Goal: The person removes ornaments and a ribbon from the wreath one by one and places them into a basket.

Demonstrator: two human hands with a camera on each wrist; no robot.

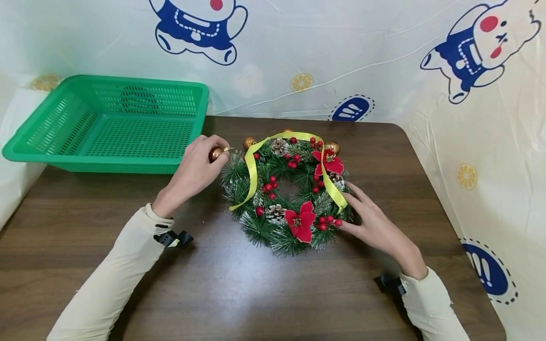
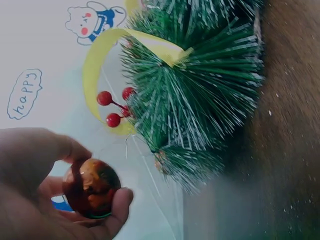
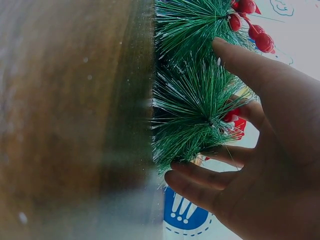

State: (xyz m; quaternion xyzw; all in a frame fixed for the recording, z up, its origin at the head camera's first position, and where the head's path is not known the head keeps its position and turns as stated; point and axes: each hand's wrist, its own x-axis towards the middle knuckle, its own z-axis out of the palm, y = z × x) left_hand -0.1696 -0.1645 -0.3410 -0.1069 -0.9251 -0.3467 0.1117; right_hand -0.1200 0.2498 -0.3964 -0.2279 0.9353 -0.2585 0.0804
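A green Christmas wreath [image 1: 258, 229] lies on the table, trimmed with red berries, pinecones and red poinsettia flowers [image 1: 300, 221]. My left hand [image 1: 198, 161] pinches a shiny gold bauble [image 2: 92, 187] by its round body, just outside the wreath's upper left edge. In the head view, the bauble's small cap points toward the greenery. Along the wreath's right side, my right hand [image 1: 373, 222] rests with fingers spread and little bent, fingertips among the needles. A yellow ribbon [image 1: 251, 175] arches over the wreath. More gold baubles [image 1: 249, 142] show at its far edge.
A green plastic basket [image 1: 128, 166] with slotted walls stands at the back left of the brown wooden table [image 1: 222, 303]. Behind and to the right hangs a pale printed cloth [image 1: 273, 52] with cartoon bears and orange slices.
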